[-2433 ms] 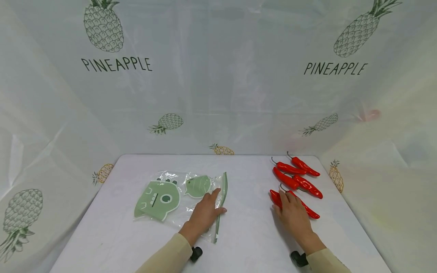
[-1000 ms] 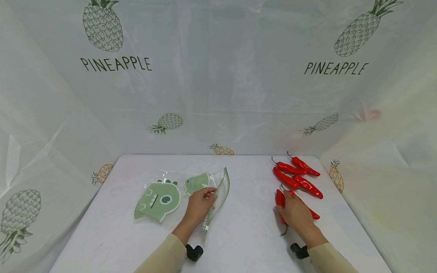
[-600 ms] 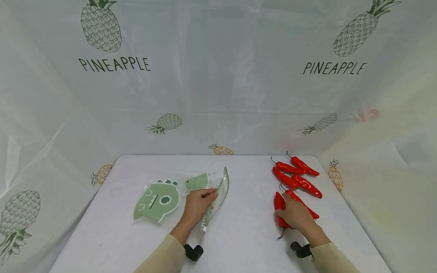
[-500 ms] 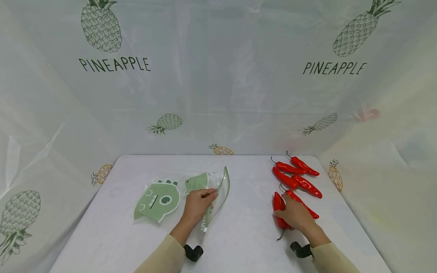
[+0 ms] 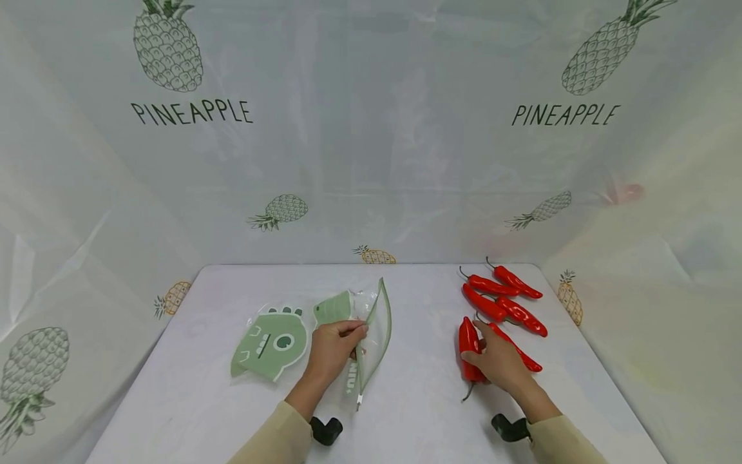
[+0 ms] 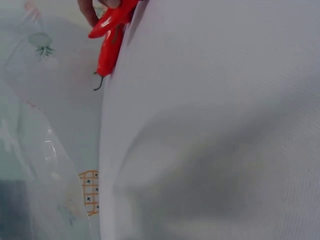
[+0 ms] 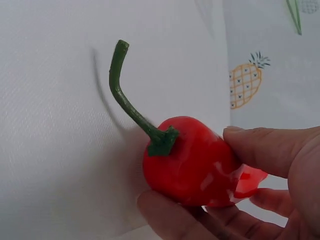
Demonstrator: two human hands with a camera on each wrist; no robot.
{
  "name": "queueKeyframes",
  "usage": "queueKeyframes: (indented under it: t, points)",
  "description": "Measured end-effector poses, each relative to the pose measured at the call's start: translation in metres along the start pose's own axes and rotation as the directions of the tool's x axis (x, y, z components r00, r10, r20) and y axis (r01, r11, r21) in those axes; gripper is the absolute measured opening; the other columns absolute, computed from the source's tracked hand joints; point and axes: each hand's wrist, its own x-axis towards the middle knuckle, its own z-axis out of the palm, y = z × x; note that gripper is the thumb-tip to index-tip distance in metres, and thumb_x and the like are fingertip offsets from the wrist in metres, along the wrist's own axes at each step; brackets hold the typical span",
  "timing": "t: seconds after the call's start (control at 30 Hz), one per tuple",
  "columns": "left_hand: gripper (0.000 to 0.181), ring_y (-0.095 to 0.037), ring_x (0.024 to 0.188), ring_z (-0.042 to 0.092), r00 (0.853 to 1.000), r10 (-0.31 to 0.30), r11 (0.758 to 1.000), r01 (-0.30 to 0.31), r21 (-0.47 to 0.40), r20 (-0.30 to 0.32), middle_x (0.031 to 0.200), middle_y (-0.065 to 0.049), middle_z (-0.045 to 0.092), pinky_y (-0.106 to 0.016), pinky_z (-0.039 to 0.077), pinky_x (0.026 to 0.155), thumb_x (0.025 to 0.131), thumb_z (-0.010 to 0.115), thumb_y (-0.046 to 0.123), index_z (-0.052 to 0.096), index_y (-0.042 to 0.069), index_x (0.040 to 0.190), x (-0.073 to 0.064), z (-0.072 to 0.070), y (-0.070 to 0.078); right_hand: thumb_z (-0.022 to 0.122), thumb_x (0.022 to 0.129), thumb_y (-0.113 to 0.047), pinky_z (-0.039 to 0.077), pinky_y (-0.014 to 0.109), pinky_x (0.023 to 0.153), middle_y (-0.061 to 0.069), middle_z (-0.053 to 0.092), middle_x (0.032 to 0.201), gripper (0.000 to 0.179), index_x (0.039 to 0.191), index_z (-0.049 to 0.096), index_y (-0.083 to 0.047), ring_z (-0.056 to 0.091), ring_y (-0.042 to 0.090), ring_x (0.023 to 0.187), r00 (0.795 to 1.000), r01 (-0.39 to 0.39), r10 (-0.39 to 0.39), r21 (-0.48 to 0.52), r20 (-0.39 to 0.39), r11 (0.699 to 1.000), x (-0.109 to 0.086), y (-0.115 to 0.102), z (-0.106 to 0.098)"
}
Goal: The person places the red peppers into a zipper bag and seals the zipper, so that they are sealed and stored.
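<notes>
My left hand [image 5: 332,351] pinches the edge of a clear zip bag [image 5: 269,345] near its green-trimmed mouth. The bag has a green dinosaur print and lies on its side, its mouth bowed apart on the right. My right hand [image 5: 503,364] grips a red chili pepper [image 5: 468,341] between thumb and fingers. In the right wrist view this chili pepper [image 7: 192,155] shows its green stem, raised above the cloth. Another chili pepper [image 5: 524,357] lies partly hidden beside the right hand. The left wrist view shows chili peppers [image 6: 110,55] but not the bag.
Several more red chili peppers [image 5: 501,283] lie in a loose group at the table's back right. White cloth covers the table [image 5: 417,399]. A pineapple-printed sheet [image 5: 382,161] hangs behind it and at both sides.
The left hand went from touching the bag to pinching its edge, and the mouth has bowed apart. The right hand took a chili pepper, turned it stem toward me and shifted it slightly left.
</notes>
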Motion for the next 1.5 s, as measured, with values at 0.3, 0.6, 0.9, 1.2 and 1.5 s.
queueKeyframes:
  t: [0.3, 0.6, 0.9, 1.2, 1.5]
  points:
    - [0.018, -0.014, 0.06, 0.07, 1.0, 0.01, 1.0, -0.01, -0.02, -0.018, 0.087, -0.009, 0.078, -0.025, 0.061, 0.056, 0.097, 0.078, 0.019, 0.082, 0.007, 0.11, 0.001, -0.0023, 0.0032, 0.088, 0.087, -0.028, 0.063, 0.03, 0.06, 0.024, 0.059, 0.129, 0.098, 0.164, 0.03, -0.01, 0.06, 0.034, 0.107, 1.0, -0.002, 0.001, 0.073, 0.007, 0.997, 0.0027, 0.0025, 0.0029]
    - [0.016, -0.014, 0.06, 0.069, 0.999, 0.017, 0.999, -0.018, -0.03, -0.045, 0.088, -0.007, 0.079, -0.025, 0.06, 0.056, 0.095, 0.079, 0.018, 0.083, 0.009, 0.109, -0.0007, -0.003, 0.0064, 0.089, 0.086, -0.029, 0.063, 0.033, 0.061, 0.025, 0.056, 0.132, 0.102, 0.166, 0.027, -0.012, 0.059, 0.037, 0.112, 1.0, -0.008, 0.008, 0.106, -0.001, 0.994, 0.0036, 0.0007, 0.0023]
    - [0.015, -0.015, 0.058, 0.069, 0.998, 0.02, 0.999, -0.022, -0.025, -0.06, 0.084, -0.006, 0.078, -0.024, 0.059, 0.055, 0.095, 0.08, 0.018, 0.083, 0.009, 0.107, -0.0017, -0.0032, 0.0054, 0.086, 0.088, -0.029, 0.064, 0.034, 0.064, 0.029, 0.051, 0.143, 0.103, 0.168, 0.022, -0.015, 0.056, 0.042, 0.12, 1.0, -0.003, 0.002, 0.145, 0.006, 0.989, 0.0047, 0.0027, 0.0027]
    - [0.015, -0.015, 0.059, 0.07, 0.998, 0.023, 0.999, -0.024, -0.022, -0.051, 0.084, -0.007, 0.078, -0.024, 0.059, 0.056, 0.096, 0.079, 0.016, 0.083, 0.008, 0.108, -0.0032, -0.0031, 0.0034, 0.087, 0.088, -0.027, 0.066, 0.037, 0.066, 0.028, 0.049, 0.142, 0.107, 0.169, 0.017, -0.019, 0.059, 0.04, 0.116, 1.0, 0.015, -0.018, 0.202, 0.011, 0.979, 0.006, 0.0034, 0.0041]
    - [0.016, -0.014, 0.059, 0.069, 0.999, 0.019, 1.0, -0.019, -0.004, -0.042, 0.084, -0.006, 0.078, -0.024, 0.059, 0.056, 0.096, 0.077, 0.015, 0.083, 0.008, 0.109, -0.0044, -0.0025, 0.003, 0.085, 0.09, -0.028, 0.066, 0.038, 0.066, 0.029, 0.049, 0.144, 0.102, 0.168, 0.02, -0.021, 0.058, 0.044, 0.119, 1.0, 0.011, -0.013, 0.209, 0.007, 0.978, 0.0042, 0.0003, 0.0048]
